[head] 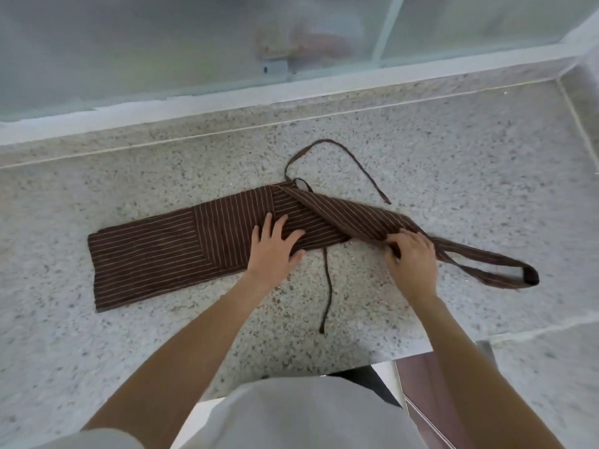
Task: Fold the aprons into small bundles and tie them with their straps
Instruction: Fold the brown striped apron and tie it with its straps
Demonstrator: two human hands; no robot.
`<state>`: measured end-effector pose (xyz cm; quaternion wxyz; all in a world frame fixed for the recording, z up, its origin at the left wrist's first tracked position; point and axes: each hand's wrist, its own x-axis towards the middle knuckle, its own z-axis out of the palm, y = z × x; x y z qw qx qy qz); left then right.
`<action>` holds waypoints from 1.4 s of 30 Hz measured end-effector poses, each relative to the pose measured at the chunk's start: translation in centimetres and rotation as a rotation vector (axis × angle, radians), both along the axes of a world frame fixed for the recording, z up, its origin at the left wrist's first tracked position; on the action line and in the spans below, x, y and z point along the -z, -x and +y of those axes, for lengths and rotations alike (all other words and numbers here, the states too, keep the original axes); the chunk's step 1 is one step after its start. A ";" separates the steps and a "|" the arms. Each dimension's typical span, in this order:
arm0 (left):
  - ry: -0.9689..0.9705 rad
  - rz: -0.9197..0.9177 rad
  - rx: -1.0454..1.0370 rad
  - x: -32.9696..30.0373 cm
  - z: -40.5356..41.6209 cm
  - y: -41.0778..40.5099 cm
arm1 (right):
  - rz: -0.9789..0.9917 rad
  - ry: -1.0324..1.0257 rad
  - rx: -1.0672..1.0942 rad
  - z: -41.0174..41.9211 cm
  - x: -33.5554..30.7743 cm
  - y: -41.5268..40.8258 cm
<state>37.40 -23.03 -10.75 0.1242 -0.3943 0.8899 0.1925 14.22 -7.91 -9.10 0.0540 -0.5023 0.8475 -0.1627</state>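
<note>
A brown apron with thin pale stripes lies folded into a long band on a speckled stone counter. My left hand rests flat on the band's middle, fingers spread. My right hand pinches the narrow bib end of the cloth near its front edge. The neck loop trails to the right of that hand. One waist strap curls behind the apron toward the window. The other waist strap hangs toward me across the counter.
A frosted window with a white sill runs along the back of the counter. The counter's front edge is cut away at the lower right, where a dark reddish panel shows below.
</note>
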 end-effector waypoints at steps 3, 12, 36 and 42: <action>0.004 0.059 -0.061 -0.1 0.3 0.1 | -0.155 0.098 0.152 -2.1 -3.1 2.9; 0.189 -0.004 -0.298 -0.7 0.8 4.0 | -0.425 -0.193 0.241 -7.8 -2.4 12.1; -0.105 0.360 -0.421 0.2 1.6 1.4 | -0.015 0.013 0.022 -2.4 0.7 7.5; 0.015 0.446 -0.634 -0.5 2.3 -5.6 | -0.163 0.013 -0.363 -5.4 -0.7 -4.2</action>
